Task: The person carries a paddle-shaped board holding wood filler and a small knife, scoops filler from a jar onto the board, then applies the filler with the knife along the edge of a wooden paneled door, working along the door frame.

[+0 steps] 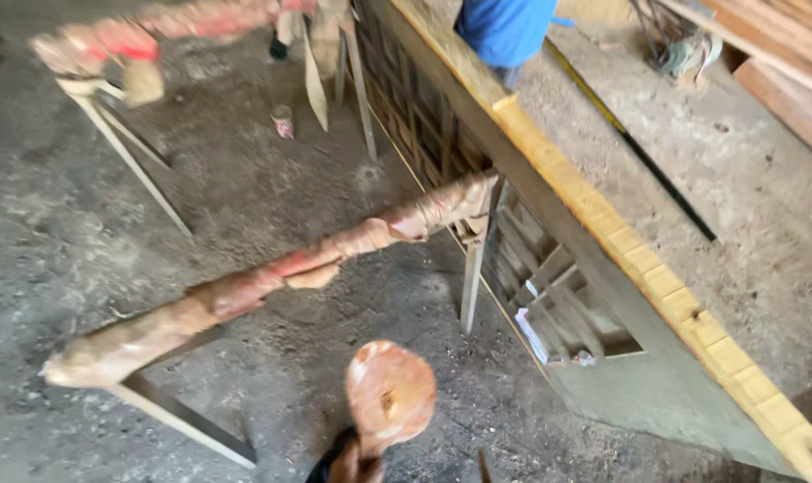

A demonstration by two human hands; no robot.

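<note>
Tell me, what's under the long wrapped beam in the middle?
Under the long, reddish-brown wrapped beam you can see slanted grey metal legs and the dusty grey concrete floor. The floor strip directly beneath is covered.

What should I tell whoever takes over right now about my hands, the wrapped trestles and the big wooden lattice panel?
Hands: neither hand is in view.
Things: the near metal-legged trestle with reddish-brown wrapped beam stands on the dusty concrete floor. A second wrapped trestle stands further back. The large wooden lattice panel with pale yellow edge stands on its edge, and the near trestle's end meets it. A person in a blue top is behind the panel.
Done: the panel is upright on its edge.
Left: it lies on neither trestle.
</note>
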